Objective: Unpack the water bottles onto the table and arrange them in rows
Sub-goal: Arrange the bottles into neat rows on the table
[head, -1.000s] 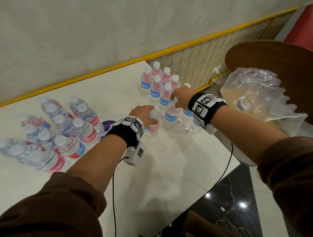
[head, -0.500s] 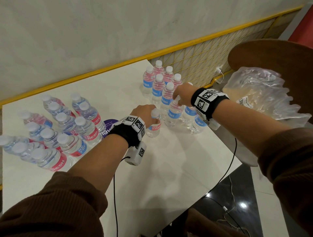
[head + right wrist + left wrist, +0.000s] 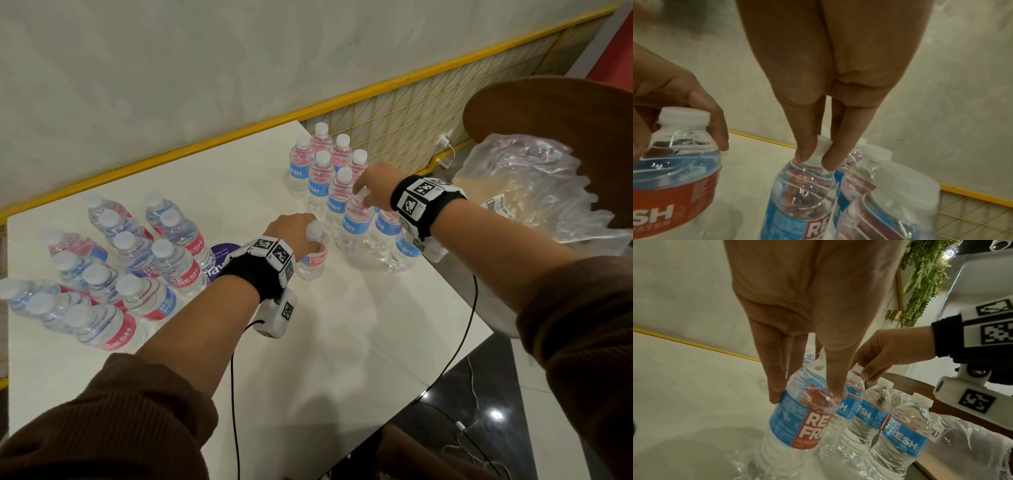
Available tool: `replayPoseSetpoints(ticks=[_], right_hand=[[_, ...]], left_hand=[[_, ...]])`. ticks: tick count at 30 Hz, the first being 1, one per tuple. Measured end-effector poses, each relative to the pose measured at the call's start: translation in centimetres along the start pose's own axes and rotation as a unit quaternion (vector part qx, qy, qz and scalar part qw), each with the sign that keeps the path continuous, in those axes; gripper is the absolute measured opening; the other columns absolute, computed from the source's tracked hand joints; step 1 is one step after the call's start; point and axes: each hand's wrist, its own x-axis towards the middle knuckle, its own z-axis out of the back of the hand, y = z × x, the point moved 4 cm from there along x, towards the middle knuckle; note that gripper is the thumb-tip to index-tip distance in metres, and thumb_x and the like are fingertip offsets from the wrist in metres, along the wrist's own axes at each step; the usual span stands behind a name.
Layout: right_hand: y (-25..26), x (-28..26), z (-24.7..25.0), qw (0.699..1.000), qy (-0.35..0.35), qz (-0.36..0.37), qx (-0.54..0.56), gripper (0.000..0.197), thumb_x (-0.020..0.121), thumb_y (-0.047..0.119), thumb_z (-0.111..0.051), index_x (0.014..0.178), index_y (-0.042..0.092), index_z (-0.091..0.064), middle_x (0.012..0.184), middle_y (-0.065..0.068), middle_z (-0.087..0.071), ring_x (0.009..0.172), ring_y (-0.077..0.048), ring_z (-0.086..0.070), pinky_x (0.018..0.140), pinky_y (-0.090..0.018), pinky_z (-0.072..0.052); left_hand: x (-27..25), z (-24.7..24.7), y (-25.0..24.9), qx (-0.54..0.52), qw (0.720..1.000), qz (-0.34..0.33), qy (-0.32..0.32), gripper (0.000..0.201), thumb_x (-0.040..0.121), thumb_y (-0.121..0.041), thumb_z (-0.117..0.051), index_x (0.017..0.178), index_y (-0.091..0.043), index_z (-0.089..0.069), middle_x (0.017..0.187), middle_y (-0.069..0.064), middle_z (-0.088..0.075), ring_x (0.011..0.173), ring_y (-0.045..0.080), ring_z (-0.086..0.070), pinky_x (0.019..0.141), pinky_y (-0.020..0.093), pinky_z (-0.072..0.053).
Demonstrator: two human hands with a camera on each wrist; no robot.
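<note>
Little has shifted since a second ago. On the white table (image 3: 342, 342), the left hand (image 3: 294, 233) grasps a Refresh water bottle (image 3: 312, 255) below its cap; beside it, the right hand (image 3: 373, 185) pinches the cap of another bottle (image 3: 356, 222).

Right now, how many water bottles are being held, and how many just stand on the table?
Held bottles: 2
Standing bottles: 21 visible
Total: 23
</note>
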Motion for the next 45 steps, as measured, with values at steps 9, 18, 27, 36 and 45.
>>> replayPoseSetpoints(ticks=[9,18,27,36,45], right_hand=[[-0.3,0.3,0.0,1.000,-0.001,0.004,-0.011,0.038,0.088,0.015,-0.061,0.126,0.014,-0.059,0.122,-0.014,-0.059,0.112,-0.030,-0.055,0.084,-0.033,-0.046],[0.1,-0.5,0.6,1.000,0.002,-0.006,-0.019,0.042,0.089,0.019,-0.060,0.130,0.014,-0.054,0.127,-0.015,-0.055,0.116,-0.031,-0.053,0.089,-0.034,-0.045],[6.3,-4.7,-2.0,0.995,0.032,0.094,0.025,0.045,0.092,0.044,-0.051,0.124,0.014,-0.056,0.119,-0.008,-0.061,0.110,-0.025,-0.055,0.084,-0.029,-0.041],[4.5,-5.5,-3.2,0.994,0.025,0.086,0.068,0.030,0.090,0.028,-0.056,0.111,0.010,-0.066,0.109,-0.010,-0.066,0.102,-0.028,-0.058,0.079,-0.029,-0.044],[-1.1,-6.2,-2.3,0.998,0.056,0.020,0.021,0.036,0.086,0.022,-0.063,0.122,0.017,-0.061,0.119,-0.009,-0.062,0.110,-0.027,-0.054,0.086,-0.027,-0.044]], left_hand=[[0.0,0.0,0.0,0.005,1.000,-0.002,0.001,0.041,0.080,-0.040,-0.067,0.116,-0.022,-0.056,0.116,0.003,-0.063,0.106,0.027,-0.058,0.080,0.030,-0.041],[-0.4,0.1,-0.1,-0.004,1.000,0.001,0.001,0.041,0.081,-0.040,-0.067,0.117,-0.022,-0.056,0.116,0.004,-0.064,0.106,0.028,-0.058,0.080,0.031,-0.042],[-0.8,-0.3,-0.8,-0.041,0.999,0.017,0.025,0.057,0.077,-0.035,-0.074,0.127,-0.015,-0.054,0.121,0.008,-0.061,0.109,0.027,-0.059,0.089,0.033,-0.047],[2.3,2.9,-2.5,0.015,0.998,-0.051,0.017,0.044,0.088,-0.007,-0.056,0.132,-0.014,-0.050,0.130,0.008,-0.057,0.119,0.025,-0.053,0.099,0.031,-0.041],[4.7,1.3,-8.3,-0.007,0.987,-0.161,0.015,0.049,0.091,-0.010,-0.055,0.138,-0.016,-0.046,0.134,0.016,-0.052,0.124,0.032,-0.049,0.103,0.041,-0.040]])
